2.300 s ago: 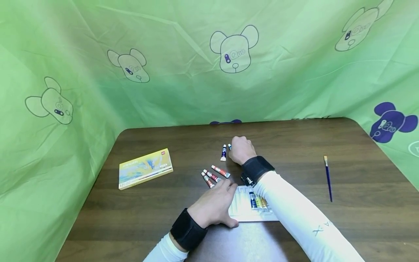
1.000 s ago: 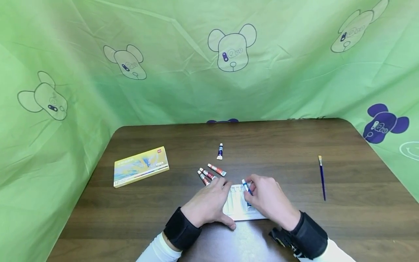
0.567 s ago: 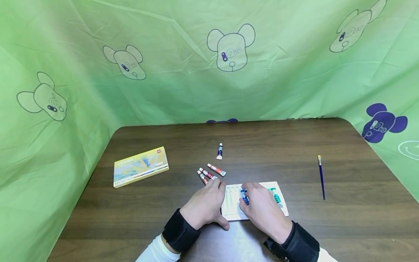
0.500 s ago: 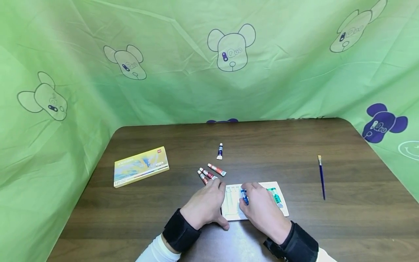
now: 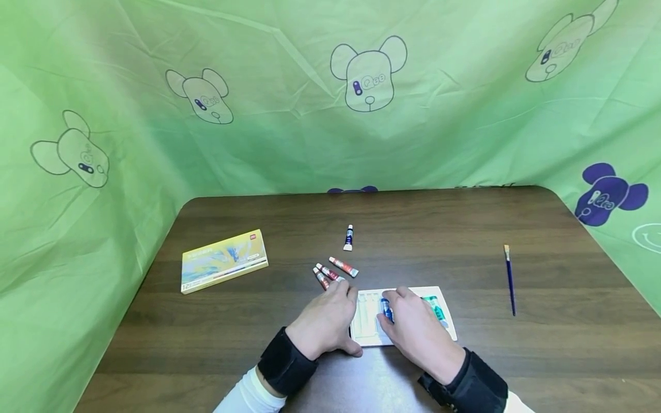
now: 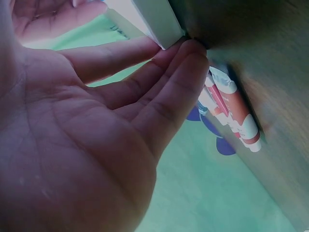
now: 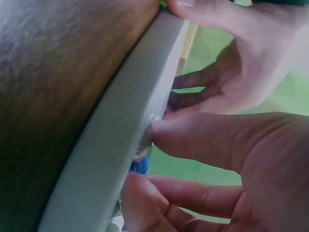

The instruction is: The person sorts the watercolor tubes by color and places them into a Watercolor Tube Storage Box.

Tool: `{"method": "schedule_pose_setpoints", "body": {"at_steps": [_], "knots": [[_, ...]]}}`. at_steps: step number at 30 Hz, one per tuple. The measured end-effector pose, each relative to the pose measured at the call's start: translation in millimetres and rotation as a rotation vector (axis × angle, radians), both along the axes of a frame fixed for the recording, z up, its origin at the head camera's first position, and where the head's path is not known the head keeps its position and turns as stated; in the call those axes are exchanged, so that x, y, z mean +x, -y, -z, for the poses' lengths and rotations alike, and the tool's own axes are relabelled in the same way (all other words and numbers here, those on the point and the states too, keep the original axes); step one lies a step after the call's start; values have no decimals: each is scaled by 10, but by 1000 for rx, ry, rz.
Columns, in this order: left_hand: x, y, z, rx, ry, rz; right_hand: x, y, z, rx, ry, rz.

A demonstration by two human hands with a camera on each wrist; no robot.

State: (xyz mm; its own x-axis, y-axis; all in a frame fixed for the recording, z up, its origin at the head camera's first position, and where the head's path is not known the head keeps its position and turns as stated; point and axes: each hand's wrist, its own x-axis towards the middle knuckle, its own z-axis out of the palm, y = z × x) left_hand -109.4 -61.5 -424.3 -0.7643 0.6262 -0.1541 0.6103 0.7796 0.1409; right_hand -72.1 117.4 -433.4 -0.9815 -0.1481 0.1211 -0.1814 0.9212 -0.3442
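A white plastic tray [image 5: 366,331] with slots lies near the table's front. My left hand [image 5: 326,322] holds its left end, thumb at the near edge and fingers at the far side; in the left wrist view the fingertips touch the tray's corner [image 6: 161,21]. My right hand [image 5: 422,332] pinches a blue paint tube [image 5: 385,310] down in the tray. Between thumb and fingers, a blue bit of that paint tube [image 7: 140,166] shows in the right wrist view. A green paint tube [image 5: 435,308] lies in the tray's right part; my right hand hides the slots between.
Reddish paint tubes [image 5: 343,267] lie just beyond my left hand. Farther back is a dark blue paint tube [image 5: 348,238]. A yellow paint box [image 5: 224,261] sits at left, a paintbrush [image 5: 510,281] at right. Green cloth [image 5: 279,143] hangs behind the wooden table [image 5: 439,241].
My right hand came back from the far side of the table with the blue paint tube and lowered it into the tray. The left hand stays at the tray's left end.
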Motion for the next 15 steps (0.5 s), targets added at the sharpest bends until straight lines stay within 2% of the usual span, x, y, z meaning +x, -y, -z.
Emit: {"method": "schedule_pose_setpoints", "body": {"at_steps": [5,12,15], "knots": [[-3,8,-12,-7,31,-12,-3,-70,-49,9,6,-45],[-10,5,-12,-6,21,-7,-14,-119,-74,53,32,-126],[-15,-5,-14,-12,31,-8,-15,-135,-57,78,-5,-140]]}}
